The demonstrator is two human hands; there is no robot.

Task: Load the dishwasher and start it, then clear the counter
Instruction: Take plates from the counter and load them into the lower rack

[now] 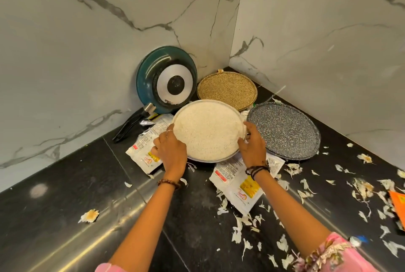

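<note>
**Both hands on the rice plate in the corner of the table**

The left hand (169, 151) and right hand (252, 147) reach forward with arms nearly straight, wrists bent slightly inward, and grip opposite sides of the round plate of white rice (208, 131). The fingers curl over the rim on each side, with the thumbs on the near edge. Beaded bands sit on both wrists.

The plate lies over crumpled packets (236, 186) on the black table (65, 184), deep in the corner where two marble walls (87, 30) meet. Just behind it stands a teal pan (166, 78), tilted bottom-out against the left wall, and beside that a plate of brown grain (228, 89). A speckled grey plate (285, 131) lies just right of the rice plate, close to the right hand's fingers.

Room is tight behind and to the right. Garlic peels (361, 188) litter the table to the right; the left front stretch is mostly bare, with one peel (89, 215).
</note>
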